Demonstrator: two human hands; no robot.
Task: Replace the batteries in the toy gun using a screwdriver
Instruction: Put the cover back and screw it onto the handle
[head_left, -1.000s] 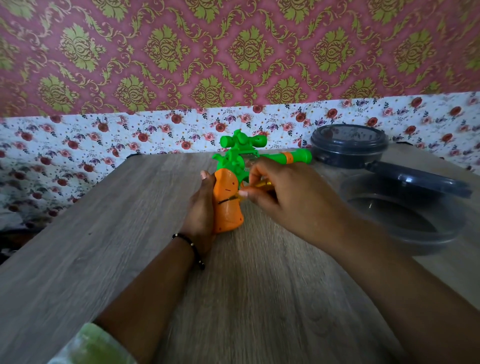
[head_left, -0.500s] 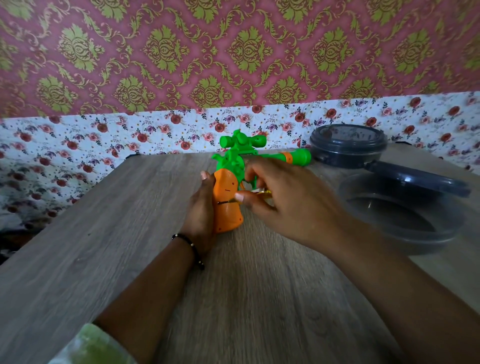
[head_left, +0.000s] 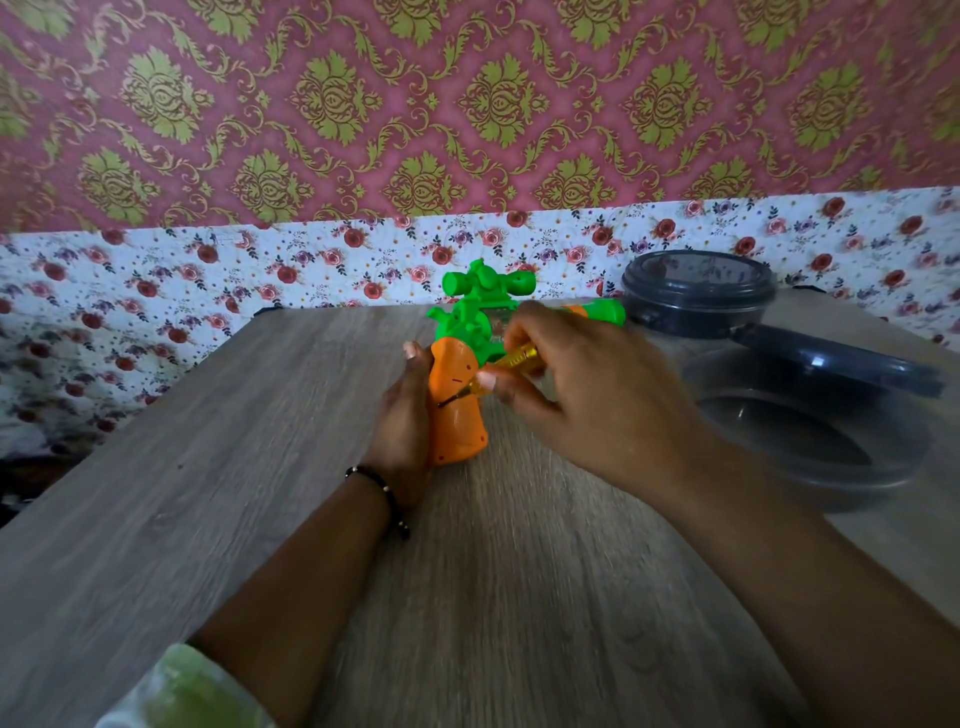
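While we logged centre of frame: toy gun (head_left: 467, 364) upright on table (head_left: 208, 493), left hand (head_left: 402, 426) gripping orange grip. Right hand (head_left: 587, 395) pinched yellow screwdriver (head_left: 498, 371), tip at cover screw. Cover on; we judged task early, batteries unswapped.

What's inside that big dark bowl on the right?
The dark bowl looks empty where its floor shows. Its lid leans across the far rim and covers that part, so anything under there is hidden.
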